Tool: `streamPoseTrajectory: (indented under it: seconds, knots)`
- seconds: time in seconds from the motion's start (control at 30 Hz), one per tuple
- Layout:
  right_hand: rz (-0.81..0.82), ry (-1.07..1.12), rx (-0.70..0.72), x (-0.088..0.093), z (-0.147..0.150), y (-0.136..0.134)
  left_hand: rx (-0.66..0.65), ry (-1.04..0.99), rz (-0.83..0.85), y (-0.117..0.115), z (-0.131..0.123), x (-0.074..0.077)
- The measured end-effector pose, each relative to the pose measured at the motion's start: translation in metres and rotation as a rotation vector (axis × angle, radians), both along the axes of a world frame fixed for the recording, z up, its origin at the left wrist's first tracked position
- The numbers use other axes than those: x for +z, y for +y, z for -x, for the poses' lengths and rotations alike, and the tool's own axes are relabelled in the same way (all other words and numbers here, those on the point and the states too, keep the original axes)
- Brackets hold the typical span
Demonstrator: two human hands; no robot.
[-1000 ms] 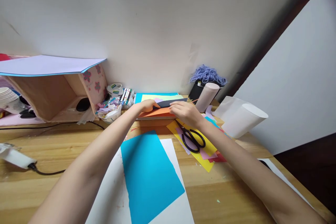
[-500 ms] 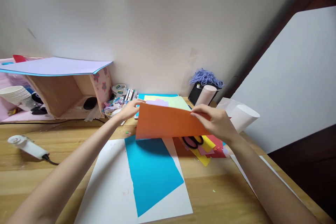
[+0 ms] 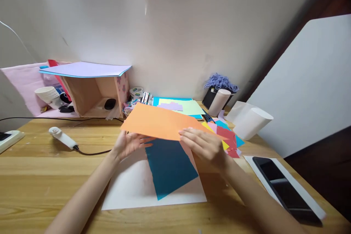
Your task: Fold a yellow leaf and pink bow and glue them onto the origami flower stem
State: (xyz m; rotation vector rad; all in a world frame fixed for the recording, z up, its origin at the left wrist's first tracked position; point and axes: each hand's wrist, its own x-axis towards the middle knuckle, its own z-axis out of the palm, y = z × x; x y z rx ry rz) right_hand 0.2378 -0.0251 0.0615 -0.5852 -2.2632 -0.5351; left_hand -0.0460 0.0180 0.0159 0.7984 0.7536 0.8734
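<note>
An orange sheet of paper (image 3: 153, 120) is held up over the table, tilted and slightly bowed. My right hand (image 3: 205, 146) grips its near edge, fingers on top and thumb hidden. Below the near left corner is my left hand (image 3: 131, 144), palm up with fingers spread, its thumb partly hidden by the paper. I cannot tell how much of the sheet rests on it. Underneath lies a torn-edged blue sheet of paper (image 3: 171, 170), shaded by the orange one, on top of a large white sheet (image 3: 126, 190).
Coloured paper scraps (image 3: 226, 137) lie right of the orange sheet, near a white paper roll (image 3: 253, 122). A black phone (image 3: 285, 186) rests at the right. Behind are stacked sheets (image 3: 194, 107) and a yarn-topped black holder (image 3: 207, 98). A white corded tool (image 3: 63, 138) lies left, before an open box (image 3: 93, 95).
The orange sheet has come nearer and tipped flatter, showing its upper face. My left hand has moved from its far left corner to below the near one. The view has turned left.
</note>
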Motion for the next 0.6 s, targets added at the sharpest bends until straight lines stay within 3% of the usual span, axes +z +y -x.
streamPoseTrajectory:
  seconds: [0.07, 0.2, 0.33, 0.4, 0.53, 0.6]
  knots:
    - [0.022, -0.042, 0.000, -0.023, 0.003, 0.002, 0.081, 0.017, -0.022, 0.002, 0.003, -0.005]
    - [0.176, -0.123, 0.005, -0.066, -0.002, 0.010, 0.054, 0.101, 0.104, 0.007, 0.004, -0.028]
    - [0.483, -0.106, -0.035, -0.080, -0.013, 0.016, 0.116, 0.254, 0.091, 0.003, -0.008, -0.043]
    - [0.640, 0.013, -0.163, -0.079, -0.022, 0.022, 0.129, 0.348, 0.038, -0.002, -0.015, -0.042]
    - [0.889, 0.419, -0.610, -0.088, -0.054, 0.040, 0.216, 0.460, 0.005, -0.010, -0.028, -0.032]
    - [0.974, 0.515, -0.777, -0.097, -0.071, 0.047, 0.240, 0.472, 0.024, -0.012, -0.031, -0.032]
